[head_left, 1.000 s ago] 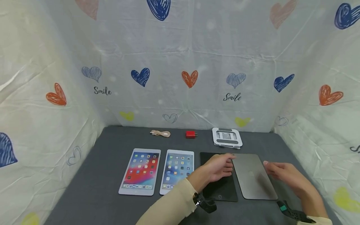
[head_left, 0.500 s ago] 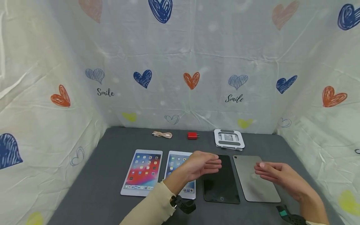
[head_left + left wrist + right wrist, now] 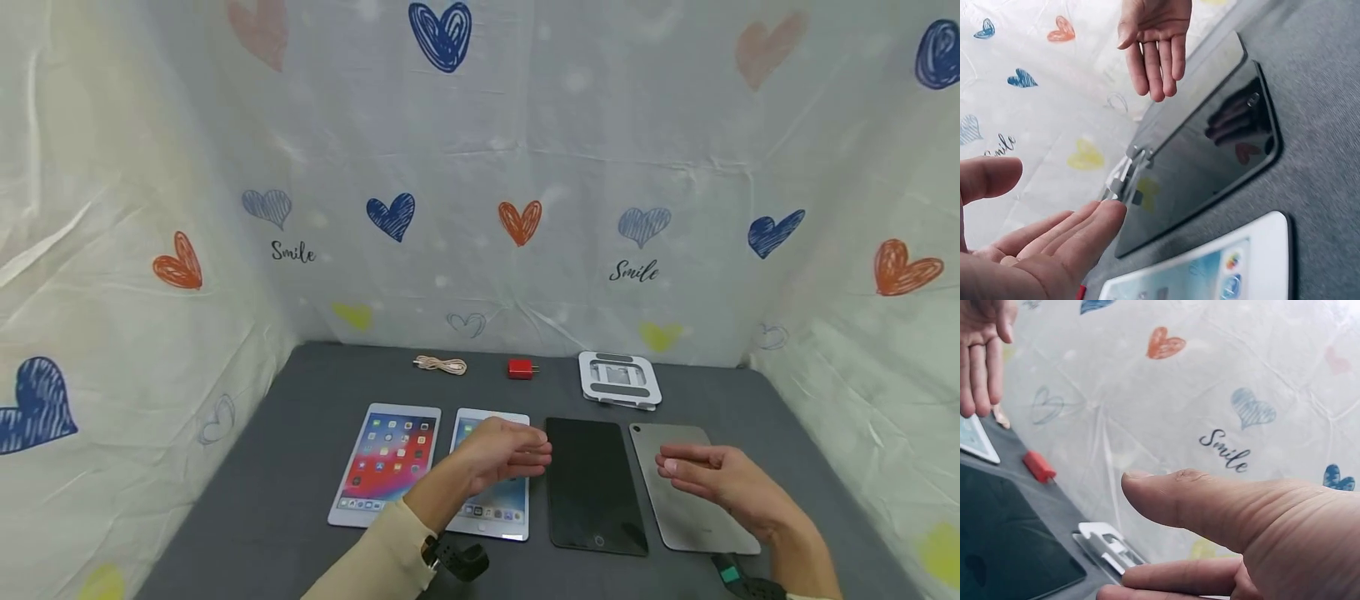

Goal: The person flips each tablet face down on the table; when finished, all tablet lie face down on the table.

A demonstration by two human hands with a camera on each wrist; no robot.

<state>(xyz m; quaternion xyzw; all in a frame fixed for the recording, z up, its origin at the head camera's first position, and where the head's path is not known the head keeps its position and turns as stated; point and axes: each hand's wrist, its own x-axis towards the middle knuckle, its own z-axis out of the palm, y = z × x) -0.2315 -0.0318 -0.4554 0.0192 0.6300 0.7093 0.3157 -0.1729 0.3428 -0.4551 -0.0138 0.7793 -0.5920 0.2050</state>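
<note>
My left hand (image 3: 504, 454) hovers over the second white tablet (image 3: 491, 527), whose screen is lit with app icons; its fingers are extended and hold nothing. Over the grey-backed tablet (image 3: 701, 508), lying face down, my right hand (image 3: 723, 483) hangs with straight fingers and thumb apart. Between the hands lies a black tablet (image 3: 592, 483) with a dark screen and a round home button. Another white tablet (image 3: 390, 458), showing a red and blue home screen, is at the far left of the row. The left wrist view shows the right hand's reflection in the black screen.
Along the table's back edge lie a coiled beige cable (image 3: 440, 364), a red charger plug (image 3: 521, 369) and a folded white stand (image 3: 619, 380). A white curtain (image 3: 450, 275) with printed hearts encloses the grey table (image 3: 247, 500) at the back and sides.
My left hand has moved left from the black tablet to above the second white tablet. The right hand has come inward from the grey tablet's right edge to above it.
</note>
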